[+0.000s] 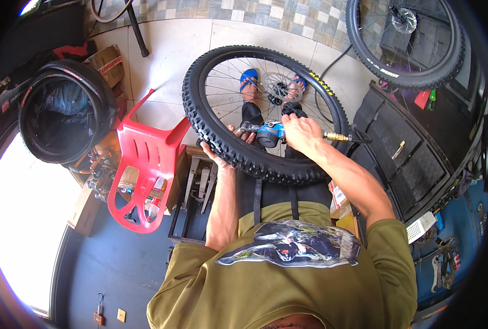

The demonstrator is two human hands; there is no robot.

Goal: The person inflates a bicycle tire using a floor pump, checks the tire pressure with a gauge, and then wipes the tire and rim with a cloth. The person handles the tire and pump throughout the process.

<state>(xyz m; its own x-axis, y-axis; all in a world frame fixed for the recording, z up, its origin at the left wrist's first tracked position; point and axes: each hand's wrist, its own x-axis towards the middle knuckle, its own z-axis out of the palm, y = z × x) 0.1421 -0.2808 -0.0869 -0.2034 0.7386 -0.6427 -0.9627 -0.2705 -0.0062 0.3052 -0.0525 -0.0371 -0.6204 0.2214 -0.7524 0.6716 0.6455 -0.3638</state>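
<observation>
A bicycle wheel [200, 123] with a knobby black tire rests tilted across my lap, its spokes and disc brake rotor [291, 90] facing up. My left hand [220, 156] is wrapped around the near-left part of the tire, thumb outside and fingertips showing inside the rim. In my right hand [303, 133] is a blue tire inflator [268, 135] with a round black gauge, held over the spokes. Its head reaches left, close to my left fingertips; whether it sits on the valve I cannot make out. A brass fitting [334, 136] joins it to a black hose [360, 135].
A red plastic chair [145, 137] stands at my left, beside stacked tires [63, 112]. Another wheel [406, 77] lies far right, above a black case [403, 159]. The hose loops across the tiled floor [172, 60]. Tools [446, 263] hang near right.
</observation>
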